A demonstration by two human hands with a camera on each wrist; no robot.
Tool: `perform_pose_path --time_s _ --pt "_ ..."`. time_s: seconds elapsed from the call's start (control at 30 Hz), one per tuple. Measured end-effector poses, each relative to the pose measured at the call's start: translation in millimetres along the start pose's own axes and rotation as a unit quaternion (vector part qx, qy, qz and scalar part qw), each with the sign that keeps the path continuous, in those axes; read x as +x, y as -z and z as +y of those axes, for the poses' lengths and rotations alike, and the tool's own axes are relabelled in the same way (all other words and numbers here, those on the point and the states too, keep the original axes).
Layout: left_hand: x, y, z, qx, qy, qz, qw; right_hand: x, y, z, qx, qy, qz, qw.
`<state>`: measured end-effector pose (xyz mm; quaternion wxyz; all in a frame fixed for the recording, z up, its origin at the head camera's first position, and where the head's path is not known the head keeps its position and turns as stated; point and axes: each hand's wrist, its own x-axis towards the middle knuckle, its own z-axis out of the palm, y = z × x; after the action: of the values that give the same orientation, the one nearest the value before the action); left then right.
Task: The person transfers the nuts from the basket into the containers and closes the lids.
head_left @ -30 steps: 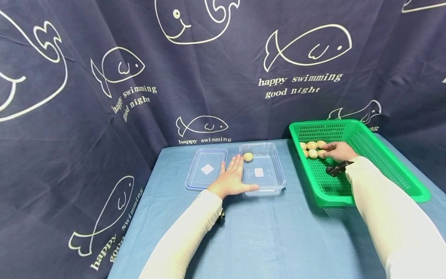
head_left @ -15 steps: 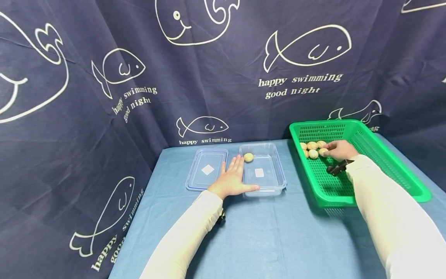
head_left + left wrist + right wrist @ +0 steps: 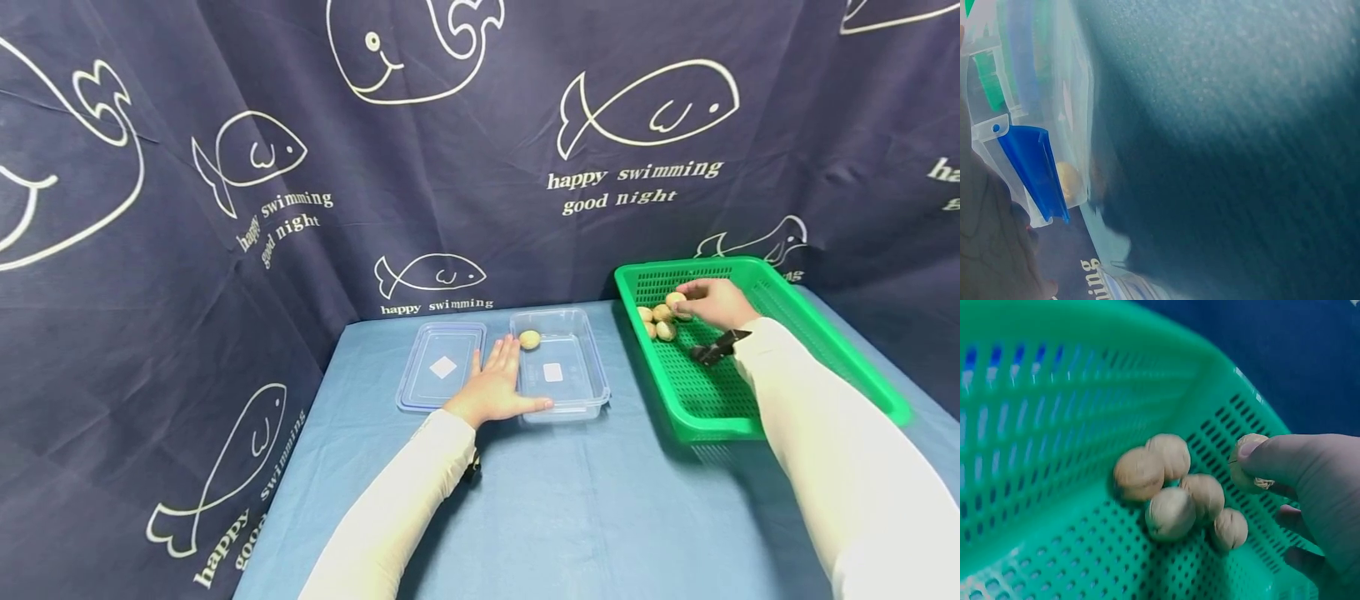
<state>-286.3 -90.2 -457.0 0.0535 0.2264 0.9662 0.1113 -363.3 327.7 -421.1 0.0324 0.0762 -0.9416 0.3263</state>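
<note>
My right hand [image 3: 720,304] pinches a walnut [image 3: 1242,476] between thumb and fingers, raised above the floor of the green basket [image 3: 660,379]. Several other walnuts [image 3: 1171,514] lie clustered below it in the basket's far left corner. At the left side of a clear plastic container [image 3: 576,393], my left hand [image 3: 491,395] rests with its fingers straight along the wall and its thumb by the near rim. One walnut [image 3: 529,339] sits inside that container, in its far left corner. In the left wrist view, a blue clip [image 3: 1035,172] shows on the container's side.
A clear lid with a blue edge [image 3: 420,390] lies flat on the blue tablecloth [image 3: 570,500], left of the container. Behind the table hangs a dark blue curtain [image 3: 517,225] printed with white fish. The basket's raised walls stand around the walnuts.
The right hand has lifted a walnut from the group and moved up, away from the basket floor. The left hand stays at the container. The head view has turned slightly right.
</note>
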Motion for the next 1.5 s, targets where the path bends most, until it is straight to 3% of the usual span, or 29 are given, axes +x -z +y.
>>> perform_pose_path --time_s 0.57,1.07,1.5 --pt "0.6 3.9 -3.5 -0.004 0.003 -0.006 1.0 9 -15.5 -65 0.111 0.003 0.023 0.994" --pt "1.4 1.8 -4.3 -0.003 0.004 -0.016 0.9999 16 -45.3 -103 0.113 0.037 -0.007 0.993" --pt "2.1 0.9 -0.1 -0.001 0.002 -0.017 0.9999 17 -66.3 -126 0.113 0.054 -0.008 0.992"
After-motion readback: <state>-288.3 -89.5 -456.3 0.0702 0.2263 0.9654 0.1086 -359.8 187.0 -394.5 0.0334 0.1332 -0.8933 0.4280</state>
